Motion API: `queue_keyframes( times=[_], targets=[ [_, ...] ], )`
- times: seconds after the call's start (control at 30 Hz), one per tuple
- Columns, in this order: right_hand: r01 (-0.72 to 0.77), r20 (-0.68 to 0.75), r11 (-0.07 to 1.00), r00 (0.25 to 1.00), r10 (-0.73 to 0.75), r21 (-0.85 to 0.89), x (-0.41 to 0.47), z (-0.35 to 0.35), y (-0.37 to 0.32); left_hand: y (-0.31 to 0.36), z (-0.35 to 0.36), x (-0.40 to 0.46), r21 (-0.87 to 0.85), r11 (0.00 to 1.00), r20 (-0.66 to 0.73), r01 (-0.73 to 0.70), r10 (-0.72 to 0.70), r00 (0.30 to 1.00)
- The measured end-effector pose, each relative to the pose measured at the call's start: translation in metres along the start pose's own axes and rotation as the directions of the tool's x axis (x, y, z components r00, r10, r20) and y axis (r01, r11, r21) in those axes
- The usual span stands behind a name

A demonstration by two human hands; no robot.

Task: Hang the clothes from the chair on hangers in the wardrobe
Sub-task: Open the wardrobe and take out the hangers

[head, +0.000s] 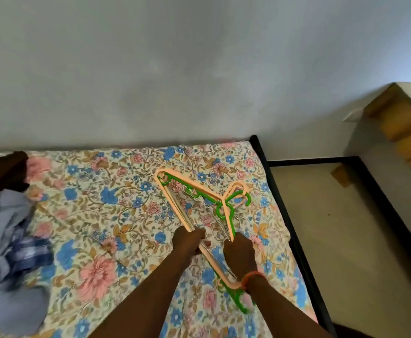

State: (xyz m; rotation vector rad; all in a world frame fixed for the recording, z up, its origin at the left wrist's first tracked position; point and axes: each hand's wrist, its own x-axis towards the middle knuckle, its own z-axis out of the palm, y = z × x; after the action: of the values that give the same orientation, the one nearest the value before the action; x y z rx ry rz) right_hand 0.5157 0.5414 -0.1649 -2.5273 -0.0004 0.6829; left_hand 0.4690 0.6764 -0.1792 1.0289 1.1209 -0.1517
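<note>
A floral bedsheet (97, 211) fills the lower frame. At centre, the left hand (188, 242) and right hand (239, 254) both grip a bundle of hangers (194, 191); clothes (7, 242) lie at left.

A single wide-angle view is given, taken from head height and aimed forward and steeply down. The bed (116, 215) is seen from close above, its far edge met by the wall (175, 69) across the upper half. The floor (333, 228) is caught right of the bed.
</note>
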Motion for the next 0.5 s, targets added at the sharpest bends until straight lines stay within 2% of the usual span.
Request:
queue_keyframes(
  times=[0.13,0.27,0.37,0.4,0.43,0.47,0.5],
  targets=[
    [0.142,0.048,0.985,0.989,-0.138,-0.100,0.091,0.029,0.004,0.006,0.004,0.091,-0.117,0.991,0.101,0.058,-0.047,0.994],
    [0.177,0.078,0.982,0.982,-0.172,-0.070,0.196,0.053,0.000,0.021,0.029,0.182,-0.150,0.988,0.151,0.042,-0.019,0.988],
    [0.194,0.048,0.978,0.980,-0.191,-0.071,0.271,0.061,-0.004,0.032,0.035,0.233,-0.045,0.999,0.227,-0.009,0.019,0.974],
    [0.196,0.029,0.978,0.981,-0.194,-0.076,0.294,0.064,-0.001,0.026,0.031,0.249,0.110,0.993,0.233,-0.052,0.025,0.972],
    [0.191,0.006,0.977,0.982,-0.191,-0.093,0.316,0.066,0.003,0.013,0.021,0.265,0.409,0.904,0.213,-0.126,0.039,0.976],
    [0.167,-0.022,0.981,0.985,-0.170,-0.099,0.334,0.068,0.009,-0.004,0.009,0.276,0.735,0.651,0.178,-0.189,0.084,0.980],
    [0.127,-0.048,0.988,0.990,-0.132,-0.086,0.349,0.069,0.013,-0.026,-0.003,0.288,0.920,0.330,0.174,-0.212,0.143,0.974]
  ],
)
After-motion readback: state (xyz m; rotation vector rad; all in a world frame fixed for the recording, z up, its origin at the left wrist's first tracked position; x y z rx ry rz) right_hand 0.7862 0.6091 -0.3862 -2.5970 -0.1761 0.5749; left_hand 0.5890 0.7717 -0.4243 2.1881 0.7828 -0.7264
